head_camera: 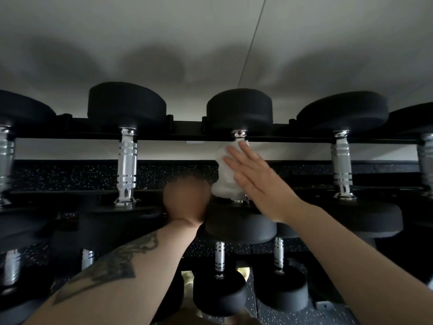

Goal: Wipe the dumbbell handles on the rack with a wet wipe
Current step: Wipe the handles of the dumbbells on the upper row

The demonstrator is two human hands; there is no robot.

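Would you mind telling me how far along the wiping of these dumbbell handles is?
Nothing shows which handles are already done. In hand: the right hand, fingers straight, presses the white wet wipe against the middle top-row handle. The left hand is blurred beside that dumbbell, so its grip is unclear. The bare chrome handles to the left and right and the lower-row handles may remain.
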